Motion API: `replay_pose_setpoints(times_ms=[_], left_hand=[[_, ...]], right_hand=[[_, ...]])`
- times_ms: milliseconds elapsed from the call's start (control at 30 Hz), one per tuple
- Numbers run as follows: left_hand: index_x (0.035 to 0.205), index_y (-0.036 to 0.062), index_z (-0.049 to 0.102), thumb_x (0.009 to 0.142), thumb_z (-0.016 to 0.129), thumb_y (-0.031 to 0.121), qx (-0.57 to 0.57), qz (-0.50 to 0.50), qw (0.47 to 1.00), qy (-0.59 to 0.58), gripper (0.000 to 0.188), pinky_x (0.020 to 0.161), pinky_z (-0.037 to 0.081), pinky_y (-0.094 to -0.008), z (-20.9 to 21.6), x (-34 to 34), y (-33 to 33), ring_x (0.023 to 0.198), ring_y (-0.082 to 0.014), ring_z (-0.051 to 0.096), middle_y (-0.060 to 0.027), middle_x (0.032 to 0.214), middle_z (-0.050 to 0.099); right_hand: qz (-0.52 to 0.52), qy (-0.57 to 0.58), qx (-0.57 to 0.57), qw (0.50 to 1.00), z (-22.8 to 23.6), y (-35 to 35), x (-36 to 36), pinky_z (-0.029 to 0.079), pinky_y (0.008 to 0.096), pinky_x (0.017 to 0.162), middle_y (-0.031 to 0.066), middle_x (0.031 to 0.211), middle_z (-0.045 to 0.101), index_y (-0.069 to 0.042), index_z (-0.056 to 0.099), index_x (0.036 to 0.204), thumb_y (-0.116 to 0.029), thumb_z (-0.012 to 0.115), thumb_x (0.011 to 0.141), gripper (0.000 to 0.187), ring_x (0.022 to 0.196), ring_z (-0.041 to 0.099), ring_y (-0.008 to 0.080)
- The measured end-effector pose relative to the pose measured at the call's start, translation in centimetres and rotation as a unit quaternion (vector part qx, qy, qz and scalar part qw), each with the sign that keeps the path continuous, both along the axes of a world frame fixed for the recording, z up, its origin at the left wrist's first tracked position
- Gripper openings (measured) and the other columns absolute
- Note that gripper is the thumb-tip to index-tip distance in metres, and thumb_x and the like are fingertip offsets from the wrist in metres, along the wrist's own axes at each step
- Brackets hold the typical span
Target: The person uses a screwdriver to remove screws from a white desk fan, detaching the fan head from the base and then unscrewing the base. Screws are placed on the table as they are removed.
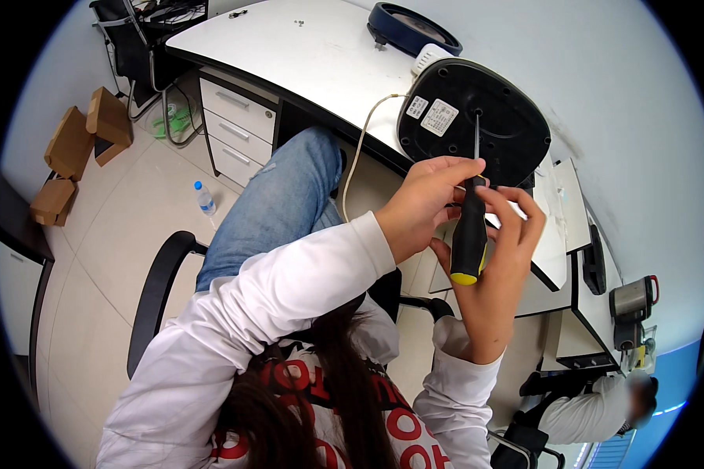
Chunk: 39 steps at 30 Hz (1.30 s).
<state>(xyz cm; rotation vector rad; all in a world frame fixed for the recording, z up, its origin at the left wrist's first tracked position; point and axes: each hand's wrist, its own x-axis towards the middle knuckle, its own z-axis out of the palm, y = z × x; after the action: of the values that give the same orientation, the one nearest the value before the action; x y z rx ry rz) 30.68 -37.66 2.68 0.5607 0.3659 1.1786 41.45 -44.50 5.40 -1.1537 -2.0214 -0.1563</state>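
A screwdriver point(469, 231) with a black and yellow handle points away from me, its metal shaft reaching a recessed hole in a black rounded appliance base point(501, 86). The base shows its underside, with two white labels and several holes. My left hand point(429, 192) is closed, pinching the screwdriver where handle meets shaft. Around the handle curve the fingers of my right hand point(502, 254), thumb on one side and fingertips on the other. Whether the tip sits in a screw is too small to tell. A white cord point(360, 148) runs from the base down past the desk edge.
On the white desk point(289, 55) lie a dark blue ring-shaped part point(414, 30) and small metal bits point(299, 23). A drawer unit point(236, 125) stands below. Cardboard boxes point(69, 144) and a water bottle point(204, 198) are on the floor. Another person point(587, 410) sits at lower right.
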Motion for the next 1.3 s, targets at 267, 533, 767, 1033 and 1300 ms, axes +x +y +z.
replay_pose_setpoints(times_ms=[267, 533, 767, 1033, 1300], left_hand=[[0.103, -0.0004, 0.054, 0.088, 0.054, 0.02, 0.015, -0.006, 0.999, -0.031, 0.025, 0.08, 0.049, -0.0285, 0.4, -0.4, 0.5, 0.087, -0.0168, 0.058, -0.01, 0.096, 0.06], [0.105, -0.0016, 0.054, 0.092, 0.047, 0.019, 0.026, -0.012, 0.999, -0.016, 0.025, 0.082, 0.049, -0.0294, 1.2, -0.5, -0.1, 0.09, -0.0174, 0.058, -0.0106, 0.101, 0.061], [0.105, -0.0012, 0.055, 0.092, 0.046, 0.018, 0.031, -0.007, 0.999, -0.016, 0.025, 0.083, 0.047, -0.029, 1.1, -0.4, -0.3, 0.091, -0.0165, 0.058, -0.0105, 0.102, 0.061], [0.105, -0.001, 0.055, 0.092, 0.046, 0.017, 0.037, -0.008, 0.999, -0.014, 0.024, 0.083, 0.047, -0.0284, 1.1, -0.4, -0.7, 0.091, -0.0147, 0.058, -0.0103, 0.102, 0.061], [0.106, 0.0001, 0.055, 0.092, 0.046, 0.021, 0.01, -0.017, 1.0, -0.02, 0.026, 0.08, 0.048, -0.0275, 0.8, -0.3, -0.9, 0.09, -0.0152, 0.057, -0.0094, 0.101, 0.06]], right_hand=[[-0.002, 0.02, 0.029, 0.999, 0.9, -1.1, 0.0, 0.05, 0.0269, 0.061, 0.0073, 0.1, 0.052, -0.008, 0.059, 0.106, 0.006, 0.068, 0.053, 0.055, 0.083, 0.057, 0.0195], [0.025, -0.011, 0.035, 0.999, 0.8, -1.1, -0.1, 0.051, 0.0304, 0.068, 0.0099, 0.11, 0.051, -0.009, 0.06, 0.106, 0.011, 0.062, 0.05, 0.06, 0.092, 0.059, 0.0256], [0.033, -0.024, 0.034, 0.999, 0.8, -1.3, -0.2, 0.05, 0.0321, 0.071, 0.0112, 0.114, 0.05, -0.006, 0.059, 0.104, 0.009, 0.064, 0.05, 0.057, 0.094, 0.061, 0.0273], [0.034, -0.03, 0.036, 0.998, 1.1, -1.6, -0.1, 0.05, 0.0327, 0.071, 0.0117, 0.113, 0.05, -0.006, 0.058, 0.103, 0.009, 0.065, 0.05, 0.056, 0.095, 0.06, 0.0277], [0.038, -0.048, 0.012, 0.998, 1.0, -1.7, 0.0, 0.05, 0.03, 0.07, 0.0078, 0.113, 0.056, -0.006, 0.058, 0.103, 0.009, 0.064, 0.049, 0.056, 0.095, 0.06, 0.026]])
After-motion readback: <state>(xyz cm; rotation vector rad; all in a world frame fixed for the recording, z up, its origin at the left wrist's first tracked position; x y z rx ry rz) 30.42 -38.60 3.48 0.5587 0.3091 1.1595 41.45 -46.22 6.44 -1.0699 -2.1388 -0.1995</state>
